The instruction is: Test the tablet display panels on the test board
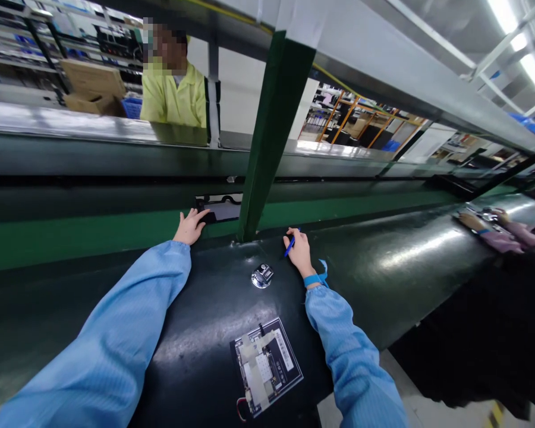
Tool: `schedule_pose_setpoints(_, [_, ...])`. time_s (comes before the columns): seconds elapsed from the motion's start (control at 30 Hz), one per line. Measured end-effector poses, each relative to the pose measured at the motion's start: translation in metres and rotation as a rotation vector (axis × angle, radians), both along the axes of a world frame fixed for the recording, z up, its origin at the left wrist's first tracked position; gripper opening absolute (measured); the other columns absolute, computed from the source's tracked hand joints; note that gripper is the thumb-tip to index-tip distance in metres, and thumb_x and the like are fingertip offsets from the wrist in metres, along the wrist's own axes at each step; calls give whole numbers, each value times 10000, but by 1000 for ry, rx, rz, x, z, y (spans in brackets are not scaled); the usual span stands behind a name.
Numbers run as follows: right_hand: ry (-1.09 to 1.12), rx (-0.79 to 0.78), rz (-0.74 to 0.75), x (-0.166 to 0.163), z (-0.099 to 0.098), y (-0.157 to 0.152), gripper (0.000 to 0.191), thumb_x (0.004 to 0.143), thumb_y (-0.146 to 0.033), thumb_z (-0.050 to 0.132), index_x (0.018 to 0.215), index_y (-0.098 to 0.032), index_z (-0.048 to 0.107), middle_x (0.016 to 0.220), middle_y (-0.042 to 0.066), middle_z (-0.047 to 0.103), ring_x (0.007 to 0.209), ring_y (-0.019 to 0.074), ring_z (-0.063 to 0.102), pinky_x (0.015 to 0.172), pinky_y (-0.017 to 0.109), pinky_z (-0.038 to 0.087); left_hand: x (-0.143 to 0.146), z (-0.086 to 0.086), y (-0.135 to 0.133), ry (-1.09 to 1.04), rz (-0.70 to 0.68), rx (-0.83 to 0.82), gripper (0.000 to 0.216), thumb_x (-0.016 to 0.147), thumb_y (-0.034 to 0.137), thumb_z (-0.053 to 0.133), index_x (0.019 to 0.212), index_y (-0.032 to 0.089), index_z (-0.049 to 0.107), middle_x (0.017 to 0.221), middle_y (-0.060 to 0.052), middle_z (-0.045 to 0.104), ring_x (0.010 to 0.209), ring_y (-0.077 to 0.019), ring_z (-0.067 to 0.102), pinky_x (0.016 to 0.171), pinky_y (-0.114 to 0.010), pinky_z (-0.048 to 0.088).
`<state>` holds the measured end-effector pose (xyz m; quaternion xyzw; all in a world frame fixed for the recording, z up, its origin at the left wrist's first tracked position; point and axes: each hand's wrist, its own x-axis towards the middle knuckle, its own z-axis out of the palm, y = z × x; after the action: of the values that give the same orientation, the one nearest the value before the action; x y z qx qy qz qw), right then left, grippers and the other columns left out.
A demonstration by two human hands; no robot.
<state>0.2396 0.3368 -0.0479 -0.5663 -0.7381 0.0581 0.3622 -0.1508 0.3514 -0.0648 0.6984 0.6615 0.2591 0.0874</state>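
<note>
The right hand point(298, 252) is closed around a blue pen point(290, 245), light and best held at its body, above the black belt point(191, 386), while the open left hand point(190, 227) touches a thin dark panel point(218, 210), probably stiff and best taken by the edges.

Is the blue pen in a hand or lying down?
In a hand: the right hand grips the blue pen between its fingers.
</note>
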Motion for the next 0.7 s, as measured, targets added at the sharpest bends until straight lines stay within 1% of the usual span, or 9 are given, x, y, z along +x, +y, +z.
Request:
schedule_pose_setpoints(0.23, [17, -4, 5, -1, 1, 0, 159, 913, -312, 529, 1036, -231, 590, 1128, 111, 682, 1100, 295, 567, 997, 450, 469, -2, -1, 1, -25, -17, 11, 541, 1013, 244, 408, 1548, 197, 341, 1566, -159, 437, 1514, -328, 272, 1205, -660, 161])
schedule_pose_setpoints(0.43, [21, -4, 12, -2, 2, 0, 158, 909, -310, 532, 1035, -233, 589, 1180, 120, 678, 1131, 305, 561, 1005, 463, 465, -1, 1, 0, -46, -31, 32, 605, 987, 258, 375, 1580, 198, 269, 1594, -140, 403, 1520, -335, 253, 1204, -656, 142])
schedule_pose_setpoints(0.57, [26, -11, 7, -2, 2, 0, 159, 906, -307, 534, 1036, -236, 590, 1171, 115, 679, 1127, 306, 563, 1009, 467, 463, -1, 2, -1, -58, -29, 42, 614, 980, 264, 368, 1582, 207, 263, 1600, -128, 396, 1520, -338, 253, 1198, -664, 147])
schedule_pose_setpoints(0.7, [27, -16, 6, -2, 3, -1, 158, 902, -305, 538, 1033, -231, 585, 1164, 112, 682, 1123, 305, 561, 1011, 458, 463, 1, 5, -4, -74, -21, 55, 611, 975, 260, 366, 1575, 185, 284, 1591, -132, 410, 1515, -337, 266, 1208, -645, 143])
